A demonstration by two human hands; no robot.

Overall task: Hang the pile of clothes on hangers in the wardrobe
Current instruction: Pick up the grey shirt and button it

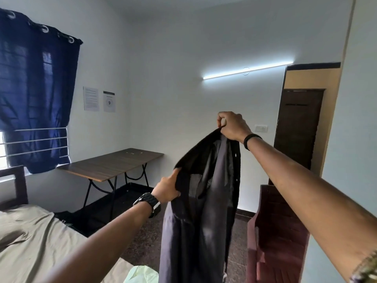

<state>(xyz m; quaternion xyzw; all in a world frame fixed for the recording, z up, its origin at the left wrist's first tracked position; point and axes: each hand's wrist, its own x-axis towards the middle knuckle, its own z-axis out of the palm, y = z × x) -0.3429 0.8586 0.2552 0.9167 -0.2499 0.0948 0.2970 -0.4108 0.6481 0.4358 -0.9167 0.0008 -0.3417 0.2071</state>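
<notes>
A dark grey shirt [204, 211] hangs in the air in front of me, its white buttons showing along the right edge. My right hand [233, 125] pinches the top of the shirt near the collar and holds it up high. Lower and to the left, my left hand [167, 189] grips the shirt's other edge, thumb on the fabric. A pale green garment [140, 274] lies on the bed at the bottom edge. No hanger or wardrobe is in view.
A bed with a beige sheet [36, 237] fills the lower left. A wooden folding table [110, 163] stands by the far wall under a blue curtain [36, 88]. A maroon plastic chair [279, 227] is at the right, with a dark door [297, 127] behind it.
</notes>
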